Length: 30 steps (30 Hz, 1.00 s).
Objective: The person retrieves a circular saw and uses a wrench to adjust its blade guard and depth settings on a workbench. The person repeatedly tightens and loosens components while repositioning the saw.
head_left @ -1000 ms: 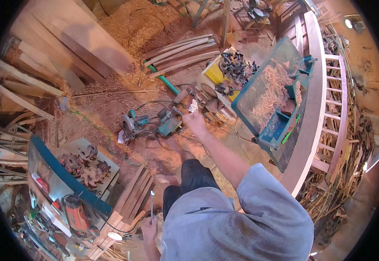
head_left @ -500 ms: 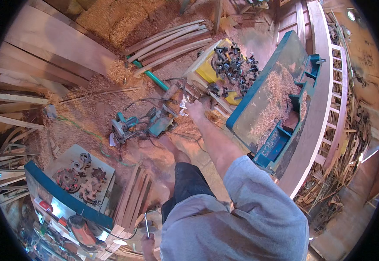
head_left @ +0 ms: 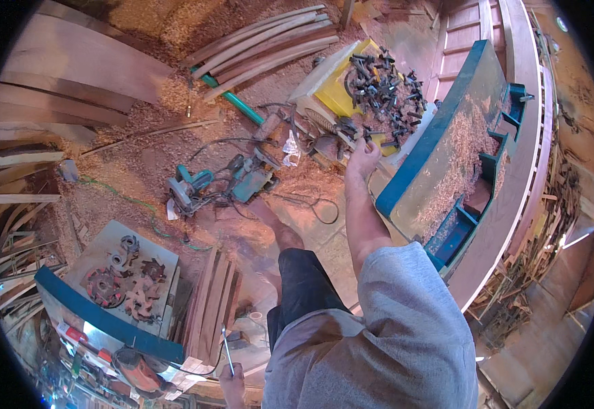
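My left hand, low in the view, is closed around a slim metal rod-shaped tool that points up and away. My right hand reaches forward to the near edge of a heap of dark router bits or cutters. Its fingers are curled together at the heap's edge; what they hold, if anything, is too small to make out. Under and beside the heap shows a yellow box. A crumpled clear plastic wrapper lies left of my right hand.
Right of my arm stands a blue-edged machine table strewn with shavings. Teal corded power tools lie on the dusty floor. Several cutter heads rest on another machine table at lower left. Curved wood strips lie at the far side.
My right hand has moved right, away from the plastic wrapper, to the edge of the heap of cutters. My left hand still grips the rod-shaped tool. The whole view has shifted slightly.
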{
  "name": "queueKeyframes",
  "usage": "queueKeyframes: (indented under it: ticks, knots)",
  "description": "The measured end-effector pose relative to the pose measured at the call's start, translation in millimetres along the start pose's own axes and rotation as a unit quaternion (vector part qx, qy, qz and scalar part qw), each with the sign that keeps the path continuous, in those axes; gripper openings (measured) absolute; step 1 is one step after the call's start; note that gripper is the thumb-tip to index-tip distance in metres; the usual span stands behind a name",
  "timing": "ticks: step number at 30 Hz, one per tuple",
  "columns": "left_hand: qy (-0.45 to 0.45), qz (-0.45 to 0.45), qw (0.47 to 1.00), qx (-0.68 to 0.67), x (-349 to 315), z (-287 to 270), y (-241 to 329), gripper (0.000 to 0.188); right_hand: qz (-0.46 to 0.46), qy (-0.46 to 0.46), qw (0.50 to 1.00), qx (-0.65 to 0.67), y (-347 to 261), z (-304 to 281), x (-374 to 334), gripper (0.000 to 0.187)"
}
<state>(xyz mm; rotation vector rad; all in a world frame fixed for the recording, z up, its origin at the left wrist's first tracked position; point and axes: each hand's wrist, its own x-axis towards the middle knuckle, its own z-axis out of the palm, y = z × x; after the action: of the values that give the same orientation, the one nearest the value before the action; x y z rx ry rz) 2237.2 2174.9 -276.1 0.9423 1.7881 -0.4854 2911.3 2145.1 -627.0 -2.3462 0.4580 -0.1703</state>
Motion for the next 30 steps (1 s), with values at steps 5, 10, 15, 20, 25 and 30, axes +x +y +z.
queueKeyframes:
  ticks: [5, 10, 15, 20, 25, 30]
  knots:
    - [-0.028, 0.06, 0.979, 0.191, 7, 3, -19, 0.032, -0.012, -0.031, 0.999, 0.014, -1, -6, 1, 0.045]
    - [-0.039, 0.051, 0.989, 0.135, 2, 17, -19, 0.031, 0.016, -0.06, 0.997, 0.037, 0, -12, -1, 0.037]
    - [-0.031, 0.03, 0.989, 0.144, -6, 20, 2, 0.027, -0.023, 0.028, 0.998, 0.058, -18, -12, 23, 0.031]
    - [-0.039, -0.057, 0.994, 0.081, -10, 10, -4, 0.031, -0.189, 0.139, 0.972, 0.014, -28, -8, 72, 0.027]
    - [-0.019, -0.14, 0.985, -0.099, -4, 19, -19, 0.013, -0.417, 0.123, 0.86, -0.268, 11, -5, 117, 0.03]
    - [-0.022, -0.148, 0.988, 0.045, -12, 33, 9, 0.023, -0.399, 0.015, 0.904, -0.151, 40, -4, 172, 0.033]
